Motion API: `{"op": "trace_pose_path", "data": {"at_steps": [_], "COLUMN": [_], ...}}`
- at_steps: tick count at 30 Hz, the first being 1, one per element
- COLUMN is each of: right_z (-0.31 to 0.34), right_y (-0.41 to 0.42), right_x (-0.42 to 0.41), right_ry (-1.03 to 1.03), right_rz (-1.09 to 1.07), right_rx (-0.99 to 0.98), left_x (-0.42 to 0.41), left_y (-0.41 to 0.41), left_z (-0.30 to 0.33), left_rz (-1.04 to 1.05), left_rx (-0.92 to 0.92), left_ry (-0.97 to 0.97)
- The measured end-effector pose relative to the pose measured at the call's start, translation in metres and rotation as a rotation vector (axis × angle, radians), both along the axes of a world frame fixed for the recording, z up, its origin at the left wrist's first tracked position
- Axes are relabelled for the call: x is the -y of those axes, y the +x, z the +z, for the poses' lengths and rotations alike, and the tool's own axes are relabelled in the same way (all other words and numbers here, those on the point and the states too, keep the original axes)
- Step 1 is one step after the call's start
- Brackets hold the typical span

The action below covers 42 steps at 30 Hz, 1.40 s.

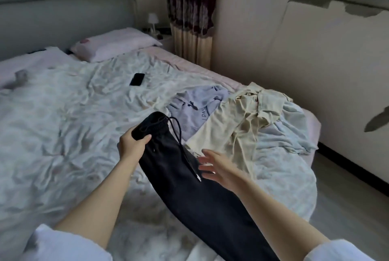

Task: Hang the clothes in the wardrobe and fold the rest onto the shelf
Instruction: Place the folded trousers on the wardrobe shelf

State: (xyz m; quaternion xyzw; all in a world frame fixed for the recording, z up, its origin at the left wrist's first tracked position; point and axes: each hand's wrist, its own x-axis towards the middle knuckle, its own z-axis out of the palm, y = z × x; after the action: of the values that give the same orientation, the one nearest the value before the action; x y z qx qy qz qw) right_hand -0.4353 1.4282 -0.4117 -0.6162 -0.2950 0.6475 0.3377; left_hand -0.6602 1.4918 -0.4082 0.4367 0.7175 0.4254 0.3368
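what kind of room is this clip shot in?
A home bedroom, most likely: a made-up bed with a padded headboard and a pillow, a small lamp beside it, and loose clothes piled on the bedding.
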Motion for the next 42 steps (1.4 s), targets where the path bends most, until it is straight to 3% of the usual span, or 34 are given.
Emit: {"op": "trace_pose_path", "data": {"at_steps": [9,15,21,24,26,29,31,35,38,42], "right_z": [-0.066,-0.096,-0.131,-0.154,-0.168,-0.183,-0.187,-0.183,-0.176,-0.167], "right_y": [-0.004,0.022,0.033,0.041,0.047,0.053,0.054,0.058,0.055,0.044], "right_x": [-0.001,0.034,0.061,0.080,0.092,0.107,0.110,0.102,0.101,0.104], "right_ry": [-0.055,-0.003,-0.030,-0.099,-0.166,-0.254,-0.311,-0.378,-0.402,-0.248], "right_rz": [-0.098,-0.181,-0.364,-0.432,-0.447,-0.387,-0.339,-0.246,-0.228,-0.144], "right_rx": [-0.106,-0.171,0.182,0.226,0.284,0.487,0.565,0.578,0.571,0.892], "left_x": [0.040,0.098,0.120,0.115,0.104,0.092,0.090,0.086,0.085,0.089], "left_y": [0.046,0.078,0.084,0.076,0.070,0.059,0.051,0.046,0.045,0.059], "left_z": [-0.080,-0.118,-0.155,-0.171,-0.182,-0.200,-0.210,-0.218,-0.214,-0.185], "left_rz": [-0.413,-0.801,-1.249,-1.074,-0.815,-0.615,-0.603,-0.502,-0.464,-0.464], "left_rx": [-0.407,-0.404,-0.349,-0.513,-0.628,-0.464,-0.302,-0.002,0.118,-0.069], "left_ry": [0.218,0.528,0.163,0.183,0.022,-0.395,-0.503,-0.593,-0.601,-0.344]}}
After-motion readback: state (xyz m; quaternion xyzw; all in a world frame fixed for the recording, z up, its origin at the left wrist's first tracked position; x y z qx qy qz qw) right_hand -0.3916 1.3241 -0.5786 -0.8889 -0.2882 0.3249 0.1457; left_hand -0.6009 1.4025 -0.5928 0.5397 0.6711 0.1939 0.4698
